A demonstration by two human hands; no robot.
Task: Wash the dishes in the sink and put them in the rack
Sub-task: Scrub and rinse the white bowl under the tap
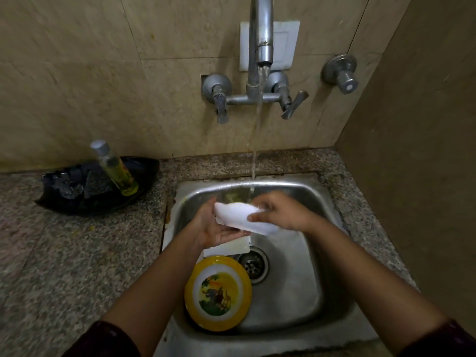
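White dish [246, 217] in both hands, no legible writing anywhere.

Speckled granite counter [77, 253] — steel sink [296, 292] set in, black tray [64, 202] back left.

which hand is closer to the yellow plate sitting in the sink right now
Left. The left hand cradles the white dish right above the yellow plate; the right hand grips that dish farther back and right.
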